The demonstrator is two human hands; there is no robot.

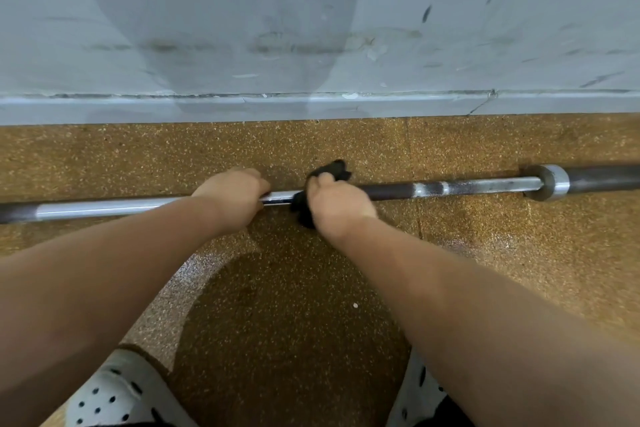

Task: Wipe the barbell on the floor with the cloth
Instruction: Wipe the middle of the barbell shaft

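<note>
Two forearms [86,288]; left hand [232,198] clamps one barbell [467,186] bare, right hand [337,204] clamps one cloth [334,170] round it.

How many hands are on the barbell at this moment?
2. The left hand grips the bare barbell near its middle. The right hand, just beside the left, grips the cloth against the barbell. Neither hand is hidden.

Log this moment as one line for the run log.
phase: wipe | left hand: grips barbell shaft | right hand: holds cloth on shaft | barbell: on floor by wall
</note>
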